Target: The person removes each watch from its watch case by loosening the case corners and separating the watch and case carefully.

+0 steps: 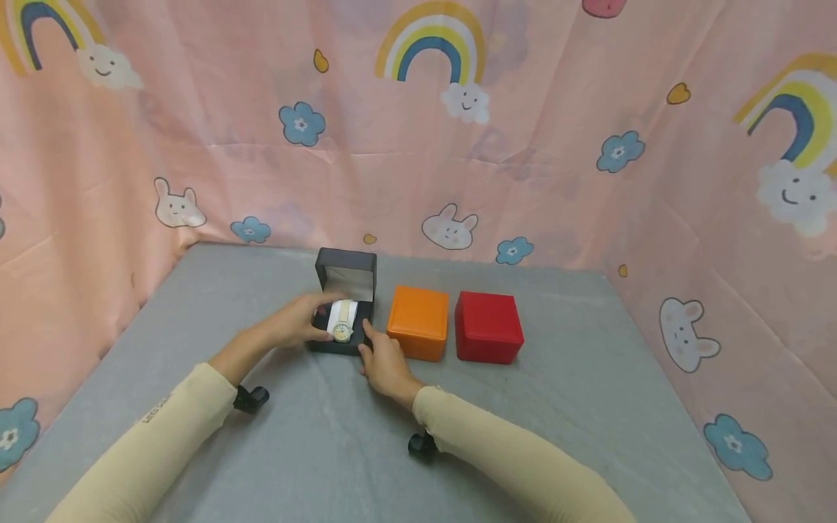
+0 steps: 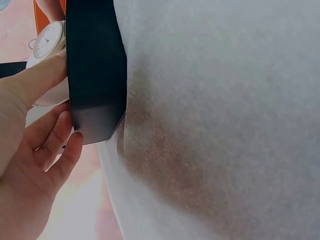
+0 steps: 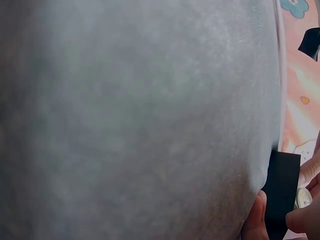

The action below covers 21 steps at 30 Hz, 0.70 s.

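Note:
A black watch box (image 1: 345, 270) stands open on the grey table (image 1: 575, 407), lid upright. On its pale cushion lies a watch (image 1: 343, 331) with a cream strap. My left hand (image 1: 318, 317) grips the box's left side, with the thumb (image 2: 35, 80) on the cushion beside the watch (image 2: 47, 40) and the fingers (image 2: 57, 145) against the black box (image 2: 95, 75). My right hand (image 1: 366, 343) pinches the box's front right corner. In the right wrist view its thumb (image 3: 255, 220) lies on the front wall of the box (image 3: 281, 190), close to the watch (image 3: 302, 197).
A shut orange box (image 1: 418, 322) stands just right of the black one, and a shut red box (image 1: 488, 327) is beside that. Pink patterned cloth (image 1: 588, 145) walls the table on three sides. Bare grey surface lies in front of the boxes.

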Tool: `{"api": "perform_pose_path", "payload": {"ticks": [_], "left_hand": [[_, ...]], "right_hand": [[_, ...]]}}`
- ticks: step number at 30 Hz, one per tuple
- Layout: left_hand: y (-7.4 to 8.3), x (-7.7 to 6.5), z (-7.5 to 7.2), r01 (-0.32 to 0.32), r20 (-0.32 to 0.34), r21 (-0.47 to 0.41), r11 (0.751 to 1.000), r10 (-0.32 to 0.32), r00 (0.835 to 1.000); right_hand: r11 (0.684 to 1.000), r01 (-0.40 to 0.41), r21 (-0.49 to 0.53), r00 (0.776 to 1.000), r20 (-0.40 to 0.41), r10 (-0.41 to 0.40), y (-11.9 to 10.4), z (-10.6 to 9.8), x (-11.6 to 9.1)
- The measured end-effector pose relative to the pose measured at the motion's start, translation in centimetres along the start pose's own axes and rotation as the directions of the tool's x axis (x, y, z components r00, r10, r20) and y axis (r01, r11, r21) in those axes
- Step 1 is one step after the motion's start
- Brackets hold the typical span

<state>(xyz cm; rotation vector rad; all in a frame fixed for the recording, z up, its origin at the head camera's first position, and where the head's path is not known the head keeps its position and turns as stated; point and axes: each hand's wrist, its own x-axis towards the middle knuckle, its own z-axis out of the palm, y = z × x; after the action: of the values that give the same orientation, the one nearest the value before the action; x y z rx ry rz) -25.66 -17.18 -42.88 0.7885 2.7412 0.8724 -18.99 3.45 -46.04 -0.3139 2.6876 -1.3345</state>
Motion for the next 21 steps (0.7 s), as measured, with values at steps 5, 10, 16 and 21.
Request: {"api": "perform_pose_path", "payload": {"ticks": [5, 10, 16, 21], "left_hand": [[-0.12, 0.13, -0.03, -0.01, -0.031, 0.038, 0.999, 0.011, 0.999], [-0.41, -0.06, 0.05, -0.022, -0.044, 0.01, 1.0, 0.022, 0.999], [-0.9, -0.17, 0.29, -0.019, -0.055, -0.053, 0.998, 0.016, 0.998], [-0.72, -0.01, 0.18, -0.038, -0.056, -0.029, 0.999, 0.036, 0.998]], "right_hand": [[1.0, 0.018, -0.003, 1.0, -0.008, -0.018, -0.07, -0.12, -0.06], [1.0, 0.01, 0.0, 1.0, -0.006, -0.01, 0.06, 0.04, -0.26], [1.0, 0.025, 0.009, 1.0, -0.007, -0.025, 0.27, 0.24, -0.41], [1.0, 0.03, 0.001, 0.999, -0.017, -0.03, 0.18, 0.05, -0.2]]}}
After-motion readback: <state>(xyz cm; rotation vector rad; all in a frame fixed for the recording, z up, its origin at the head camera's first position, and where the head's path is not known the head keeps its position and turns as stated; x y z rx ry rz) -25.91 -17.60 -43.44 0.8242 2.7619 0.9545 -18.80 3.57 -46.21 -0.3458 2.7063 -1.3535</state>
